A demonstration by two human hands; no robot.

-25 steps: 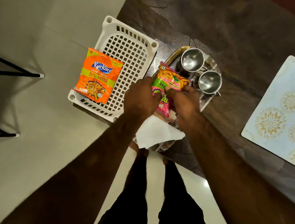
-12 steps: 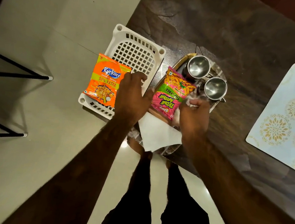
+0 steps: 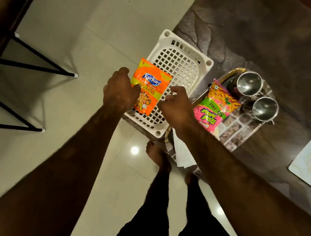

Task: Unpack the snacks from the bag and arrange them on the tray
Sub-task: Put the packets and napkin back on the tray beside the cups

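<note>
The orange Kurkure packet (image 3: pixel 151 84) lies on the left rim of the white basket (image 3: pixel 184 68), at the table's (image 3: pixel 268 43) near edge. Your left hand (image 3: pixel 120 91) grips its left edge, thumb on its face. Your right hand (image 3: pixel 178 104) hovers just beside its right edge, fingers loosely curled and holding nothing. The pink packet (image 3: pixel 215 105) lies on the steel tray (image 3: pixel 243 132) next to two steel cups (image 3: pixel 249 83).

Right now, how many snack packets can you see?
2. The orange packet lies in the white basket, pinched at its edge by the left hand; the pink packet lies on the steel tray beside two cups. More may lie out of view.
</note>
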